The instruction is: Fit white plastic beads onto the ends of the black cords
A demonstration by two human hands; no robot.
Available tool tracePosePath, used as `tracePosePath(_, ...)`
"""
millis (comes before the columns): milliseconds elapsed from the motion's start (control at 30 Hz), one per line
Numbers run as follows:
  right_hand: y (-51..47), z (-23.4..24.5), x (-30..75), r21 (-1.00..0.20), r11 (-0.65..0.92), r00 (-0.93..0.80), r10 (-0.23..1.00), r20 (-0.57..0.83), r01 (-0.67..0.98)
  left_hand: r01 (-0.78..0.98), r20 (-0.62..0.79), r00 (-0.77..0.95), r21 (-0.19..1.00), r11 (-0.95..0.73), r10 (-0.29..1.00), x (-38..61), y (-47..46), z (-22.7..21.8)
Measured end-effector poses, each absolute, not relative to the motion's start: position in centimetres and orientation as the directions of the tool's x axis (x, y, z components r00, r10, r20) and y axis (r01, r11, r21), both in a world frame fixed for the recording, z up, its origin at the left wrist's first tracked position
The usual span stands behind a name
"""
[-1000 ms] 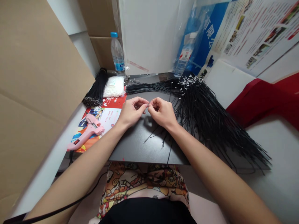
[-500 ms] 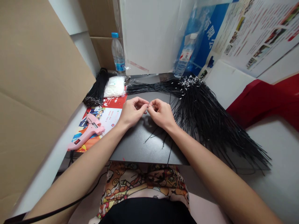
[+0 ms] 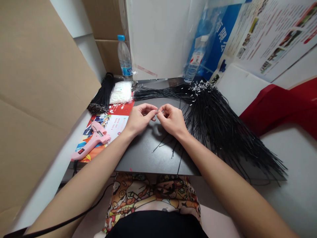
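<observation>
My left hand [image 3: 140, 119] and my right hand [image 3: 172, 120] meet over a black board [image 3: 148, 158], their fingertips pinching a tiny whitish piece, probably a bead [image 3: 156, 112]. Its exact form is too small to tell. To the right of my right hand lies a large fan of thin black cords [image 3: 223, 125], with white beads clustered at their far ends [image 3: 200, 88]. A few loose strands [image 3: 160, 143] lie on the board below my hands. Past my left hand sit a bag of white beads [image 3: 121, 92] and a bound black cord bundle [image 3: 102, 94].
A pink hot glue gun [image 3: 91, 142] rests on a printed flyer [image 3: 109, 132] at the left. A tall cardboard sheet [image 3: 42, 99] walls that side. Plastic water bottles [image 3: 124, 58] [image 3: 195, 61] stand behind the board. Red cloth [image 3: 279, 105] lies at the right.
Both hands stay together at the same spot, with only slight shifts of the fingers. The cords and other objects have not moved.
</observation>
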State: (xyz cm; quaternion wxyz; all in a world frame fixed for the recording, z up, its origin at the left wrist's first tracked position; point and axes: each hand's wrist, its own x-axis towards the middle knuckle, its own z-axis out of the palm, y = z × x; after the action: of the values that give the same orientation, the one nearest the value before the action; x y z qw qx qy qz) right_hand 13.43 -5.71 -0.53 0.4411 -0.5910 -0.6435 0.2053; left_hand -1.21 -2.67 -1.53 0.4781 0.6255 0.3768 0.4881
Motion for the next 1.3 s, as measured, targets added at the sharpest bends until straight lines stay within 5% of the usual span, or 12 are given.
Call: tracePosePath(1300, -5.63, -0.80, 13.62, -0.763, 0.259, 0.051, 0.933, 0.356, 0.592, 0.031, 0.247, 0.236, 0.965, -0.261, 0.940, -1.25, -2.76, -1.40)
